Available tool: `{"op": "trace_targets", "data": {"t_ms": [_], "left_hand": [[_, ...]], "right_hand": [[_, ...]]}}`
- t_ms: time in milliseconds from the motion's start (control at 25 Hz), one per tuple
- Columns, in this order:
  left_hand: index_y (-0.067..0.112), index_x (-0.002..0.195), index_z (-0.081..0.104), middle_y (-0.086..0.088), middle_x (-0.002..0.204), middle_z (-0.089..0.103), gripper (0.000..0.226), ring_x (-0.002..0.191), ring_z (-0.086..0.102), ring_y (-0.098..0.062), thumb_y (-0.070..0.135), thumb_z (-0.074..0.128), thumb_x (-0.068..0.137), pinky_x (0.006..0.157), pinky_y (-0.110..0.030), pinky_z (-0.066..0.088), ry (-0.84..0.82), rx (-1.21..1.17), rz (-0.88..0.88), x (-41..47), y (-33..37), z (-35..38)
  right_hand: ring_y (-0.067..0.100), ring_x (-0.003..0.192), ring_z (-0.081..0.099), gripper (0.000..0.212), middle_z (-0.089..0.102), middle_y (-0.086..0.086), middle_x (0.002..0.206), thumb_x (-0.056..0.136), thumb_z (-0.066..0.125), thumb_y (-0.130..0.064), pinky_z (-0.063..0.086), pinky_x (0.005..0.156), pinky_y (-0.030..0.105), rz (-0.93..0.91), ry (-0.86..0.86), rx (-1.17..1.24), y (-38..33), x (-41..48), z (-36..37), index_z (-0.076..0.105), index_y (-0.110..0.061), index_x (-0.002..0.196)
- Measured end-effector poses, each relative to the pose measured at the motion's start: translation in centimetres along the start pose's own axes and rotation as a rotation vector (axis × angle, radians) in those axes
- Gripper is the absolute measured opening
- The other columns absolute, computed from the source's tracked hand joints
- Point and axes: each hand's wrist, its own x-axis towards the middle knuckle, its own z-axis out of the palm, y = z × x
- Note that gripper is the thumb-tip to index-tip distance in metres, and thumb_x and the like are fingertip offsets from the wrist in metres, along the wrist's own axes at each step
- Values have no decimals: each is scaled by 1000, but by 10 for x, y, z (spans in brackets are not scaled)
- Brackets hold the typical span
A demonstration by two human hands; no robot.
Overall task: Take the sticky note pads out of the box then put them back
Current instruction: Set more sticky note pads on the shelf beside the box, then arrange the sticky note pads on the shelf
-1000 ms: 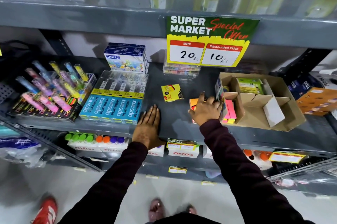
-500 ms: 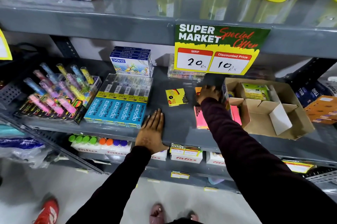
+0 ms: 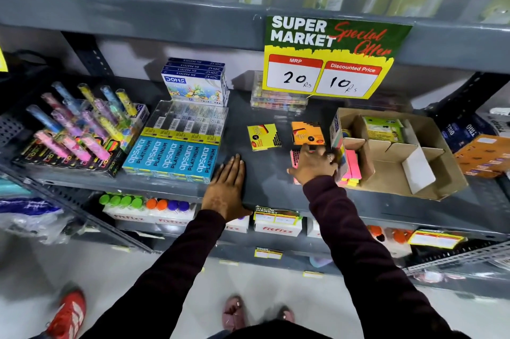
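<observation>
In the head view, I see the right hand (image 3: pixel 313 164) has drawn back from the far reach of half a second ago, leaving an orange pad (image 3: pixel 307 133) on the shelf (image 3: pixel 265 115) right of the yellow pad (image 3: pixel 263 136), so 3 pads seem unloaded, counting the pink pad (image 3: pixel 294 158) partly under its palm. That grip is spread and holds nothing I can make out, fingertips blurred at the left wall of the box (image 3: pixel 392 153) at right of centre, beside the pink stack (image 3: pixel 352 166) inside; the left hand (image 3: pixel 227 187) lies flat and empty on the shelf at centre.

Pink pad (image 3: pixel 294 158) half under right hand (image 3: pixel 313 164)
</observation>
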Motion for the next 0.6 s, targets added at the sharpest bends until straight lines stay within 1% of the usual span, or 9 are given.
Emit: {"op": "trace_targets", "data": {"t_ms": [200, 280, 360, 480, 600], "left_hand": [[5, 144, -10, -13, 158, -6, 124, 145, -6, -24, 66, 63, 65, 114, -36, -8, -19, -11, -4, 0, 1, -2], [5, 144, -10, -13, 158, -6, 124, 145, -5, -24, 65, 64, 65, 114, -36, -8, -16, -12, -5, -1, 1, -3], [5, 144, -8, -13, 158, -5, 123, 145, -2, -25, 64, 65, 65, 115, -36, -6, -5, 1, 3, -2, 1, -2], [3, 144, -4, -14, 158, -3, 118, 145, 2, -26, 62, 64, 67, 118, -37, -1, 15, -6, 11, -3, 2, -3], [4, 144, -4, -14, 158, -2, 120, 145, 1, -26, 58, 68, 64, 118, -38, 1, 0, -24, 2, -3, 2, -5]], "right_hand": [[50, 131, 35, 60, 33, 25, 143, 89, 63, -34, 28, 112, 56, 29, 15, 10, -2, -5, 6, 36, -13, 139], [50, 131, 36, 60, 33, 27, 144, 90, 61, -30, 23, 115, 58, 8, 106, -1, -7, -9, 8, 34, -13, 140], [51, 131, 37, 59, 32, 28, 145, 91, 59, -32, 18, 117, 60, -75, 194, -7, -19, -15, 13, 34, -14, 141], [51, 132, 37, 59, 35, 28, 144, 93, 55, -36, 16, 118, 59, -204, 146, -14, -41, -30, 29, 32, -13, 143], [50, 135, 34, 55, 33, 28, 147, 95, 52, -34, 11, 120, 59, -229, 112, -57, -48, -38, 46, 34, -10, 142]]}}
